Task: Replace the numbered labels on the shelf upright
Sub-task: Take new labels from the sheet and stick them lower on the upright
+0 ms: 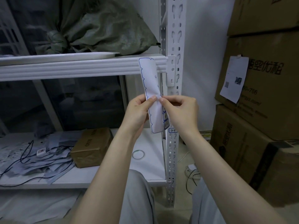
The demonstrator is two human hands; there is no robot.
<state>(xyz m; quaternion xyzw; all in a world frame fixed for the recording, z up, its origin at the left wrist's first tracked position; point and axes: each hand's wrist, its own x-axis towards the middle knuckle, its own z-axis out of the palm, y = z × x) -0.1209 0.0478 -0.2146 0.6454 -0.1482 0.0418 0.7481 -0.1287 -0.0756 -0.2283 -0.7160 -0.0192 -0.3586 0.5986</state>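
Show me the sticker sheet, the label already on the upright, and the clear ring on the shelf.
sticker sheet (149, 75), head view, blank upper half.
label on the upright (172, 130), head view, its handwritten middle.
clear ring (138, 158), head view, near rim.

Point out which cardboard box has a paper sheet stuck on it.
The second box down in the right-hand stack: a white sheet is taped to its front. No other carries paper.

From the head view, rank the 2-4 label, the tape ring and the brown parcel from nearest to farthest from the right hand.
1. 2-4 label, on the upright just below the right hand.
2. tape ring, on the lower shelf, down-left.
3. brown parcel, farther left on that shelf.
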